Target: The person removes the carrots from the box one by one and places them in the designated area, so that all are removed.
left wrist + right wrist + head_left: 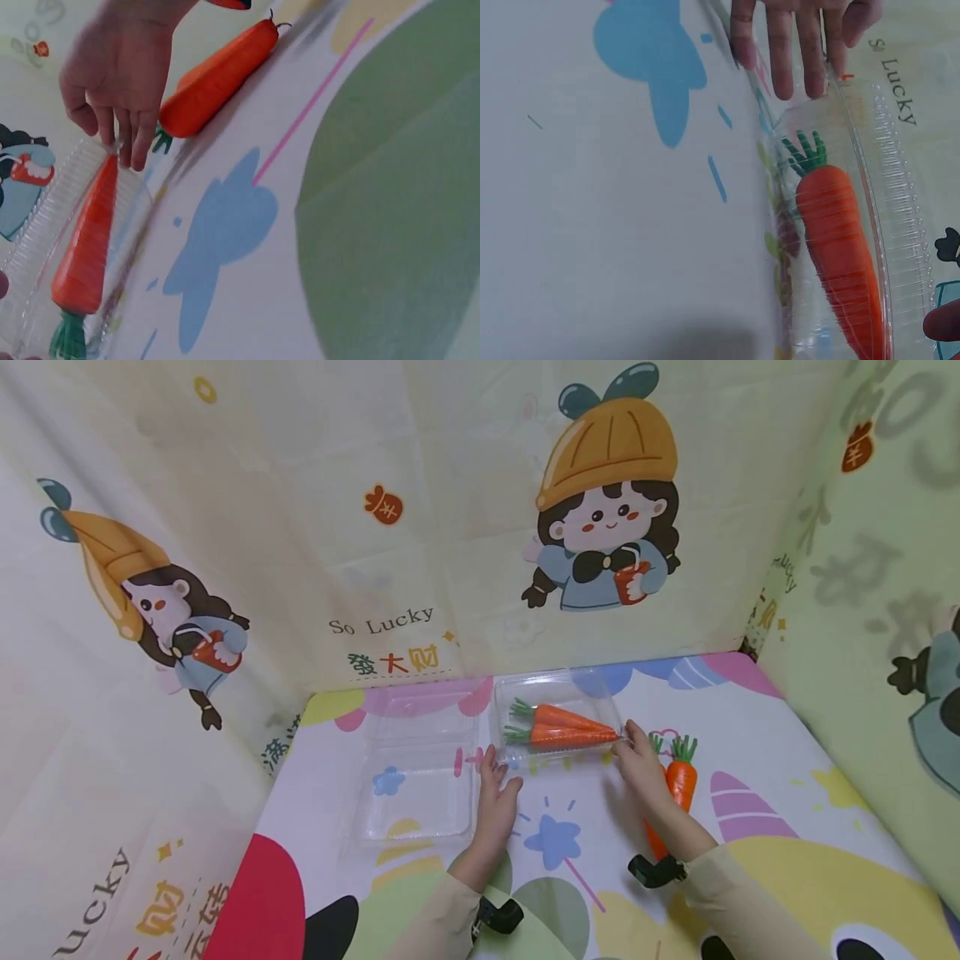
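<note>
Two orange toy carrots with green tops lie side by side in a clear plastic box [498, 714] at the back of the table; the nearer carrot [570, 737] points its tip right. My left hand [497, 802] is at the box's front left corner, its fingers stretched out along that side. Over at the right end, my right hand [643, 768] has its fingertips at the box's edge by the carrot tips. From the left wrist, the right hand [120, 75] shows long fingers reaching down to the rim. The left hand's fingers [781, 60] look straight in the right wrist view.
Another clear plastic box [420, 835] lies unfolded on the left, nothing in it. Two more toy carrots [681, 777] lie to the right, partly behind the right forearm. A patterned cloth wall [450, 568] rises behind the table.
</note>
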A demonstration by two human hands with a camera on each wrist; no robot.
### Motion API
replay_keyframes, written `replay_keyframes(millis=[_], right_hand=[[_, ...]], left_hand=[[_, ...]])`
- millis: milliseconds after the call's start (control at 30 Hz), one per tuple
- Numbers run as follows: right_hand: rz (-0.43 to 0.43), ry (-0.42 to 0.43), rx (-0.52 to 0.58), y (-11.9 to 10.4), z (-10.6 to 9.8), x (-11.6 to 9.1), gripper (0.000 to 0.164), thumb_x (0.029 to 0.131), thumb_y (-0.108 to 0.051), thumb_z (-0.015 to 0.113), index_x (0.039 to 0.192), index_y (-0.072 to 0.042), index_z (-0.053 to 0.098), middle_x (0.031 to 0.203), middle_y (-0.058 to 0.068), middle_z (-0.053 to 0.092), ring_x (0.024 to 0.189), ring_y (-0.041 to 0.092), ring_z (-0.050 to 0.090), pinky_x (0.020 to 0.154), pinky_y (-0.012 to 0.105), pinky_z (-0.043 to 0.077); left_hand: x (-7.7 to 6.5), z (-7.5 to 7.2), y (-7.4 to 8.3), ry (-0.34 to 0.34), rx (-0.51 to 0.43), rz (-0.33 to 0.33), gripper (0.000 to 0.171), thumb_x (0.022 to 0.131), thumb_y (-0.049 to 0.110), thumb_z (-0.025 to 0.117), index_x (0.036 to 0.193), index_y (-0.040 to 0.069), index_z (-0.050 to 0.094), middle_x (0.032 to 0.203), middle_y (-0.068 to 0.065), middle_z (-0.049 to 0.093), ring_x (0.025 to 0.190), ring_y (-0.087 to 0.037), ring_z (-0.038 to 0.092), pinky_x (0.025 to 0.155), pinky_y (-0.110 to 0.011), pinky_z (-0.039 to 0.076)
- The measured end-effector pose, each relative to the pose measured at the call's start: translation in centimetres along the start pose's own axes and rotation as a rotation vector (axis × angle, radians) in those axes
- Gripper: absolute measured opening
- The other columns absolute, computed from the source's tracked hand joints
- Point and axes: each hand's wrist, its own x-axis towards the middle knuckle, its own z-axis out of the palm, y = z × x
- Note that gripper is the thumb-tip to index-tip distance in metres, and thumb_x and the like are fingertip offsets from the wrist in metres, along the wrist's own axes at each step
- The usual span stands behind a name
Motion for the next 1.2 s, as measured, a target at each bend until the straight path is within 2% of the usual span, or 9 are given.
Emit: replay_keyframes(millis=[133, 267, 400, 467, 567, 700, 800, 933, 1200], right_hand=[[0.01, -0.011, 0.02, 0.5, -0.2, 0.0, 0.072, 0.104, -0.018, 0.04, 0.166, -0.004, 0.005, 0.169, 0.026, 0.015, 0.151, 0.043, 0.027, 0.125, 0.057, 0.027], [0.012, -0.01, 0.048, 0.8, -0.3, -0.4, 0.068, 0.106, -0.02, 0.038, 0.166, -0.005, 0.008, 0.164, 0.027, 0.026, 0.14, 0.039, 0.041, 0.118, 0.047, 0.039], [0.002, -0.019, 0.014, 0.8, -0.4, -0.9, 0.063, 0.109, -0.023, 0.036, 0.165, -0.005, 0.012, 0.157, 0.027, 0.034, 0.124, 0.037, 0.059, 0.101, 0.031, 0.055], [-0.014, -0.031, -0.005, 0.8, -0.4, -1.1, 0.062, 0.11, -0.023, 0.035, 0.164, -0.003, 0.013, 0.153, 0.03, 0.037, 0.114, 0.036, 0.066, 0.09, 0.028, 0.061], [-0.018, -0.052, -0.029, 0.9, -0.4, -1.3, 0.06, 0.112, -0.023, 0.035, 0.163, -0.002, 0.013, 0.148, 0.031, 0.039, 0.101, 0.031, 0.073, 0.081, 0.029, 0.063], [0.008, -0.074, -0.006, 1.2, -0.5, -1.6, 0.058, 0.112, -0.022, 0.035, 0.163, -0.005, 0.014, 0.141, 0.032, 0.045, 0.087, 0.024, 0.074, 0.076, 0.032, 0.064], [0.002, -0.082, 0.0, 1.7, -0.5, -1.9, 0.057, 0.112, -0.018, 0.036, 0.163, -0.006, 0.014, 0.133, 0.032, 0.051, 0.079, 0.021, 0.073, 0.072, 0.032, 0.064], [-0.022, -0.091, 0.035, 2.1, -0.6, -2.2, 0.058, 0.111, -0.013, 0.039, 0.163, -0.005, 0.015, 0.123, 0.032, 0.057, 0.072, 0.019, 0.071, 0.068, 0.032, 0.064], [0.011, -0.105, 0.057, 2.7, -1.2, -3.5, 0.056, 0.11, -0.013, 0.043, 0.16, -0.004, 0.018, 0.109, 0.023, 0.06, 0.065, 0.018, 0.065, 0.064, 0.03, 0.063]], left_hand=[[0.2, -0.3, -0.3, -0.011, 0.004, 0.002, 0.075, 0.095, 0.003, 0.058, 0.162, 0.004, 0.026, 0.164, -0.02, 0.034, 0.146, -0.043, 0.039, 0.117, -0.059, 0.038], [-0.1, -0.4, -0.4, -0.007, 0.028, -0.002, 0.075, 0.094, 0.003, 0.059, 0.162, 0.004, 0.027, 0.163, -0.018, 0.038, 0.145, -0.041, 0.043, 0.116, -0.056, 0.04], [-0.6, -0.6, -0.2, -0.002, 0.048, 0.001, 0.075, 0.093, 0.003, 0.057, 0.162, 0.002, 0.027, 0.163, -0.019, 0.038, 0.144, -0.042, 0.044, 0.115, -0.056, 0.041], [-0.8, -0.8, 0.0, -0.004, 0.042, 0.001, 0.073, 0.094, 0.002, 0.055, 0.161, 0.001, 0.026, 0.163, -0.02, 0.037, 0.143, -0.043, 0.044, 0.114, -0.057, 0.041], [-1.3, -1.1, 0.3, -0.012, 0.001, -0.01, 0.07, 0.097, 0.001, 0.051, 0.161, 0.0, 0.023, 0.164, -0.021, 0.034, 0.145, -0.044, 0.041, 0.116, -0.058, 0.04], [-1.6, -1.6, 0.6, -0.023, -0.059, -0.063, 0.068, 0.1, 0.001, 0.046, 0.162, 0.003, 0.02, 0.166, -0.019, 0.03, 0.148, -0.043, 0.037, 0.114, -0.055, 0.043], [-1.9, -2.0, 0.8, -0.021, -0.084, -0.101, 0.065, 0.1, 0.002, 0.045, 0.161, 0.004, 0.022, 0.166, -0.017, 0.03, 0.149, -0.041, 0.036, 0.108, -0.046, 0.048], [-2.6, -2.4, 1.1, -0.015, -0.105, -0.115, 0.061, 0.099, 0.001, 0.044, 0.158, 0.001, 0.027, 0.165, -0.019, 0.031, 0.148, -0.041, 0.037, 0.099, -0.037, 0.049], [-4.7, -2.9, 1.1, -0.018, -0.136, -0.141, 0.057, 0.101, 0.001, 0.041, 0.158, 0.001, 0.029, 0.165, -0.022, 0.033, 0.15, -0.038, 0.035, 0.1, -0.037, 0.049]])
